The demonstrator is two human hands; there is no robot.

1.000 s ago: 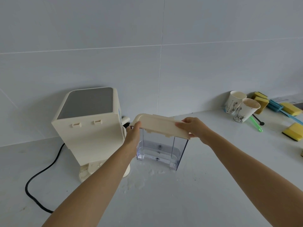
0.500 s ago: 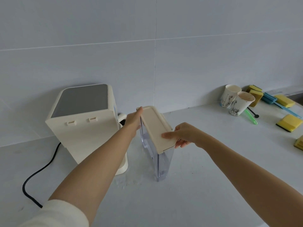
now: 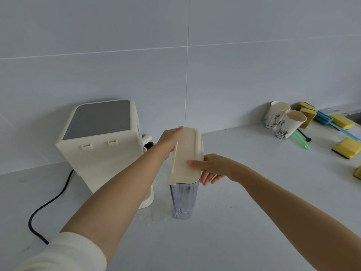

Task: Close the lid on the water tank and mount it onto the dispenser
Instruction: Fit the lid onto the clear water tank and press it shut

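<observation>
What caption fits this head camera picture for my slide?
Both hands, left hand and right hand, hold the cream lid on the clear water tank beside the dispenser.

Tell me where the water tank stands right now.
The water tank stands upright on the counter mid-frame, just right of the dispenser, lid on top.

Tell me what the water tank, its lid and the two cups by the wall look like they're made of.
Water tank: clear, faintly blue hard plastic, probably; the counter shows through its walls. Lid: opaque cream plastic with a matte look and a moulded raised rim, matching the dispenser. Cups: likely paper; thin white walls with printed drawings and brownish insides.
</observation>
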